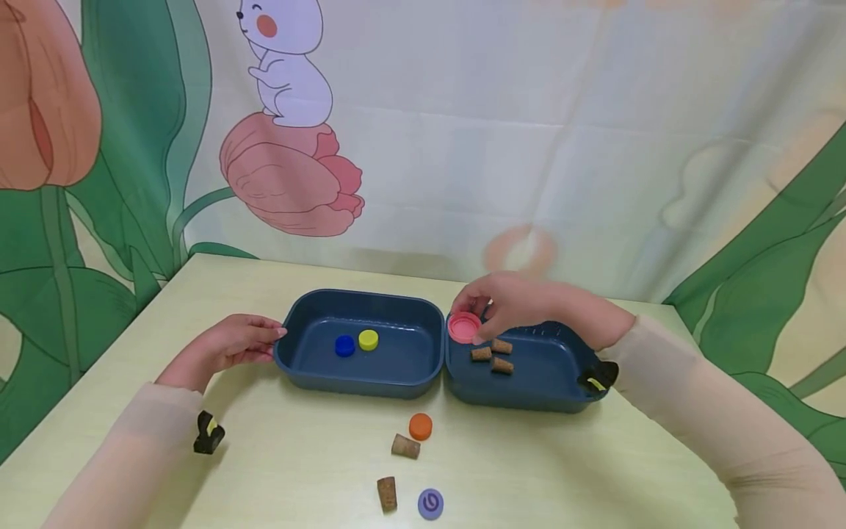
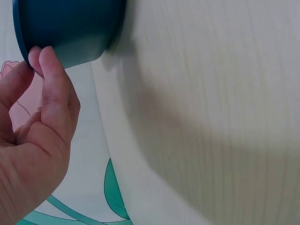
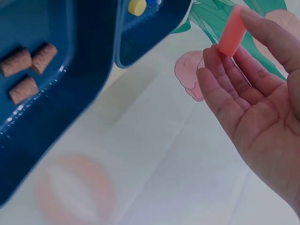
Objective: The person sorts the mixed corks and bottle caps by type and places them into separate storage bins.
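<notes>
My left hand (image 1: 238, 341) pinches the left rim of the left blue tray (image 1: 370, 385) between thumb and fingers; the left wrist view shows the fingertips (image 2: 49, 58) at its edge. Inside that tray lie a dark blue cap (image 1: 344, 346) and a yellow cap (image 1: 368, 339). Over the near-left part of the right blue tray (image 1: 515, 399), my right hand (image 1: 512, 300) holds a pink bottle cap (image 1: 465, 328) by its edge. The right wrist view has this pink cap (image 3: 232, 32) between thumb and fingertips. Three corks (image 1: 502, 365) lie in the right tray.
On the table before the trays are an orange cap (image 1: 420, 426), a cork (image 1: 405, 446) close by it, another cork (image 1: 387, 494) and a purple cap (image 1: 431, 504) with a swirl mark. The two trays stand side by side. A printed curtain (image 1: 423, 184) hangs behind the table.
</notes>
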Demonstrator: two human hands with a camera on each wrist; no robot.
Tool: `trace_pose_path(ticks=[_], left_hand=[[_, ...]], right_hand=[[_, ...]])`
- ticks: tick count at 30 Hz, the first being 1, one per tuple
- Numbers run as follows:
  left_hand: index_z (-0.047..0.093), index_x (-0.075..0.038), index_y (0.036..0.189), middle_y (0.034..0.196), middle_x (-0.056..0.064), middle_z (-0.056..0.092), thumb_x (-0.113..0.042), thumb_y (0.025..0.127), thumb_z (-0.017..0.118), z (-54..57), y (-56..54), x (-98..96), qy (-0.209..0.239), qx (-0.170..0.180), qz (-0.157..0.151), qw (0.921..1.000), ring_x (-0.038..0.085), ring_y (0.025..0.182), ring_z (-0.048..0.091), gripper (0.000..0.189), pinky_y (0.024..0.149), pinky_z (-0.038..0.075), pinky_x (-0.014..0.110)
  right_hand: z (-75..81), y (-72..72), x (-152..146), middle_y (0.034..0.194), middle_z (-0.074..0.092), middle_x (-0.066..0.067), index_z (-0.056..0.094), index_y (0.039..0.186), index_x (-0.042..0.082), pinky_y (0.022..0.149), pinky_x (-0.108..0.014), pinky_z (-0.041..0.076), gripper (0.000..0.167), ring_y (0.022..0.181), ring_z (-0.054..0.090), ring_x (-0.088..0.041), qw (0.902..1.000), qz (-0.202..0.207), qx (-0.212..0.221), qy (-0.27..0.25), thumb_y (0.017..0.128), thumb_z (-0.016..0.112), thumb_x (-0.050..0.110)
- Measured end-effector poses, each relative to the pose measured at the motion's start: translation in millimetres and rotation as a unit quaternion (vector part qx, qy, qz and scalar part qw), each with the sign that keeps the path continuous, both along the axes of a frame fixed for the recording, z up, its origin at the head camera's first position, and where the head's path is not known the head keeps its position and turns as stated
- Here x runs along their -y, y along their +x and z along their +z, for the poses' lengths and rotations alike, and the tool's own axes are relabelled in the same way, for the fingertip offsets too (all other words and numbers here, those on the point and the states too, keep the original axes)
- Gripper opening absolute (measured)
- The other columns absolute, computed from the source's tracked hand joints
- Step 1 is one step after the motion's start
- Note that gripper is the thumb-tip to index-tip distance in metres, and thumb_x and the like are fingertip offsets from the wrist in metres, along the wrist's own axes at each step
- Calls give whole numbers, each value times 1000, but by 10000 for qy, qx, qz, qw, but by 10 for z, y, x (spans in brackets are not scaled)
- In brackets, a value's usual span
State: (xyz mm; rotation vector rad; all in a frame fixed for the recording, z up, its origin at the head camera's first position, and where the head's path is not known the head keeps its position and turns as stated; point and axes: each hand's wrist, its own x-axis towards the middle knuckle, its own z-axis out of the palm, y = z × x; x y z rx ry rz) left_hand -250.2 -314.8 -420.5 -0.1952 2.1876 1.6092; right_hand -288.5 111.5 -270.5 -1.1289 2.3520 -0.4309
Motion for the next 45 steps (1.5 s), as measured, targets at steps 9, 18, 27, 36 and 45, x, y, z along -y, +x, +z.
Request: trace_pose_path(ticks=[9, 18, 27, 36, 45], left_hand=[[44, 13, 140, 79, -8, 65, -20, 106, 55, 9, -3, -25, -23, 82, 76, 9999, 4, 72, 65, 48, 72, 61, 18], [43, 13, 141, 79, -8, 65, -20, 107, 54, 11, -14, -15, -50, 103, 65, 9999, 4, 72, 64, 49, 71, 61, 18], [44, 13, 140, 78, -8, 66, -20, 107, 55, 12, 5, -22, -72, 122, 74, 9999, 4, 71, 65, 48, 71, 61, 19], [43, 13, 142, 78, -7, 66, -20, 106, 56, 10, 6, -25, -119, 154, 163, 9997, 5, 70, 65, 51, 70, 61, 19], [44, 13, 141, 78, -7, 66, -21, 106, 56, 54, 6, -40, -185, 114, 155, 9996, 5, 71, 65, 50, 71, 61, 19]], right_hand=[[111, -164, 103, 119, 71, -15, 63, 130, 0, 97, -37, 60, 43, 112, 68, -27, 10000, 9, -48, -58, 91, 77, 13], [136, -251, 200, 122, 70, -15, 63, 131, 2, 96, -36, 60, 45, 114, 67, -28, 9999, -75, -110, 10, 91, 77, 15], [127, -315, 291, 126, 69, -14, 64, 132, 3, 96, -37, 58, 43, 119, 66, -30, 9999, -11, -117, 73, 91, 76, 12], [91, -447, 451, 123, 70, -16, 64, 130, 0, 95, -34, 57, 42, 115, 67, -29, 10000, 87, -21, -12, 90, 76, 9], [48, -583, 656, 122, 69, -15, 65, 129, 3, 96, -33, 57, 40, 110, 67, -26, 9999, -82, -5, 75, 90, 75, 8]])
